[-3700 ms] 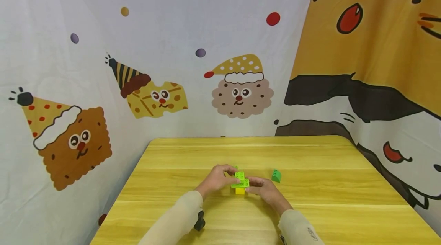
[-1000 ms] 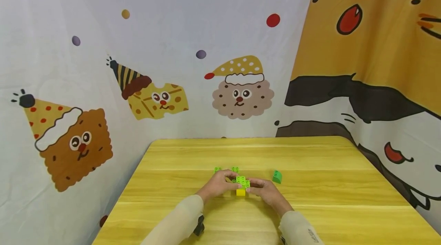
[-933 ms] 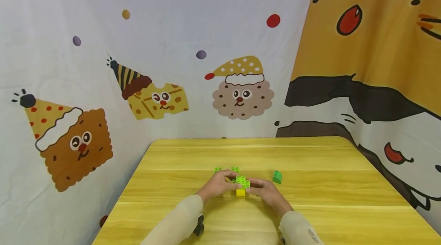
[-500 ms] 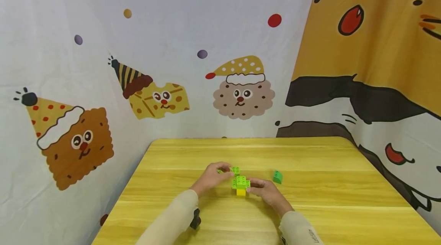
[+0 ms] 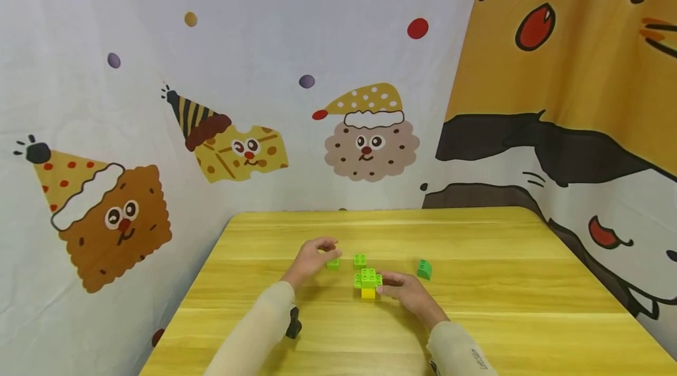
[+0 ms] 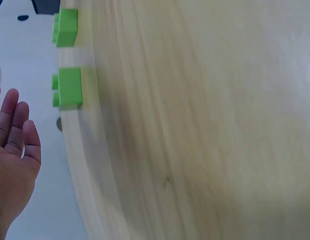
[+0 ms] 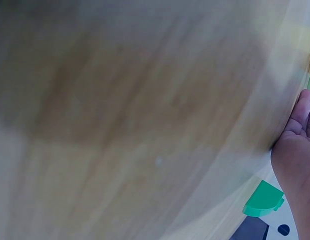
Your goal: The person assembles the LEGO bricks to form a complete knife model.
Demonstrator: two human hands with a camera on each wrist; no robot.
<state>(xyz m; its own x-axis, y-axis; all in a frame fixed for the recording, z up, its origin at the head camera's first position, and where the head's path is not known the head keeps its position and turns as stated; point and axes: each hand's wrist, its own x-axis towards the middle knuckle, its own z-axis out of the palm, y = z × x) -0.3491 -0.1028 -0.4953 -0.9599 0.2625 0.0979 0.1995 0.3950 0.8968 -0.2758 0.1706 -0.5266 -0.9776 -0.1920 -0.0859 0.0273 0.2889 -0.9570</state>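
Observation:
In the head view, a small toy brick model stands mid-table, with a yellow brick at the bottom and light green bricks above. My right hand pinches its right end between thumb and fingers. Behind and to the left, my left hand hovers at a light green brick, fingertips just above it, thumb and fingers apart. Another light green brick sits behind the model. The left wrist view shows my left palm with relaxed fingers below two light green bricks.
A darker green curved brick lies on the wooden table, right of my right hand. Behind the table hangs a white cloth printed with cartoon figures. A black strap device is on my left wrist.
My left hand has let go of the model and moved left and back to the left light green brick. A light green brick now tops the model. The right hand has stayed at its right end.

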